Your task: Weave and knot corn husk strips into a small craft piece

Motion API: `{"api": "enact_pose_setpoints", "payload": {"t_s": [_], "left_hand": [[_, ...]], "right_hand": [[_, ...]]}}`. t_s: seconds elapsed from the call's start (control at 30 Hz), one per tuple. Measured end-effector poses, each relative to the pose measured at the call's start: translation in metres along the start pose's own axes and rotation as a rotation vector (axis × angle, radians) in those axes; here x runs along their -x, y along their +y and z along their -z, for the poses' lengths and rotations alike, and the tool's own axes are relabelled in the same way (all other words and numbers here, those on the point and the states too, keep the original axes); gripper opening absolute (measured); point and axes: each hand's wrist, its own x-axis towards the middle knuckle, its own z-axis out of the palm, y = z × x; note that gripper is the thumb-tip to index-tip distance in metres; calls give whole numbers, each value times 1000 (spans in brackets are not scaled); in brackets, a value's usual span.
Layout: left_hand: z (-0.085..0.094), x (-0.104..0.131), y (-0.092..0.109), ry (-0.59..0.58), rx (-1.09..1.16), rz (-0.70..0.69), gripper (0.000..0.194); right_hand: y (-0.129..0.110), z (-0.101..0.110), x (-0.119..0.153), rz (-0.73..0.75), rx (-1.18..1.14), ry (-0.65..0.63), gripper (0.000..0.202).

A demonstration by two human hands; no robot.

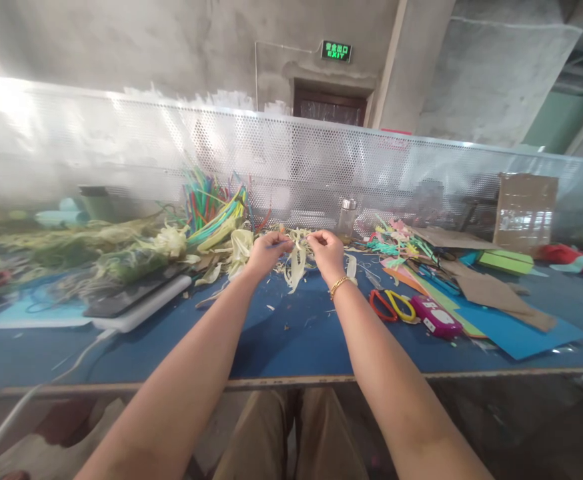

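Observation:
Both of my arms reach over the blue table, and my hands meet near its far side. The fingers of my left hand [270, 252] are pinched together on one side of a pale, yellowish strip of dried husk [297, 263]. From the other side my right hand [327, 252], with a gold bracelet [339, 285] at the wrist, pinches the same husk. Its loose ends hang down between the hands. Just left of my left hand lie more pale husk pieces [241, 248]. My fingertips partly hide where each grip meets the husk.
Orange-and-yellow scissors [392, 305] and a purple device [435, 316] lie right, by coloured paper [516, 333] and cardboard [501, 293]. A glass bottle [347, 217] stands behind. Colourful pipe cleaners [209, 207] and a white power strip [144, 307] are left. Perforated metal panels [291, 160] back the table.

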Motion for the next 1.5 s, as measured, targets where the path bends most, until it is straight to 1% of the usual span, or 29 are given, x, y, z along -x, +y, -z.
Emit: {"api": "enact_pose_setpoints", "payload": {"t_s": [0.13,0.23,0.3,0.4,0.47,0.5,0.57,0.63,0.67,0.7,0.77,0.83,0.97,1.03,1.23,1.3,1.4,1.5], "left_hand": [[3,-3,-5,1,-104,-43,17],[6,-6,-8,0,-185,-69,16],[7,-5,-8,-1,-223,-57,15],[5,-2,-5,-38,-198,5,21],[1,1,-2,-57,-73,74,23],[-1,2,-1,-55,33,115,22],[-5,4,2,-41,320,211,17],[-8,6,4,-37,613,318,12],[-9,6,6,-41,724,365,10],[-10,7,7,-47,802,405,9],[-12,8,9,-66,859,448,10],[-14,8,11,-70,842,441,12],[-14,6,10,-33,782,359,18],[-13,5,10,-26,759,339,19],[-11,5,5,5,695,343,21],[-10,4,2,17,671,347,21],[-7,3,-3,-32,612,335,23],[-5,2,-5,-130,533,257,23]], "right_hand": [[8,-1,-2,41,41,74,12],[12,-3,-2,49,11,92,9],[11,-5,-1,6,-70,86,7],[5,-7,0,-139,-207,66,4],[0,-7,1,-230,-281,36,6],[-2,-8,1,-259,-305,13,6],[-5,-8,3,-291,-330,-57,7],[-6,-9,4,-295,-330,-133,7],[-6,-9,5,-289,-324,-163,8],[-6,-9,5,-281,-315,-182,9],[-6,-9,6,-258,-283,-199,10],[-6,-9,6,-230,-228,-200,10],[-8,-10,7,-167,-77,-183,11],[-8,-11,7,-139,-19,-175,11],[-3,-10,7,-95,63,-184,11],[1,-9,6,-64,64,-218,11],[4,-7,6,-7,67,-296,8],[3,-5,5,51,107,-297,6]]}}
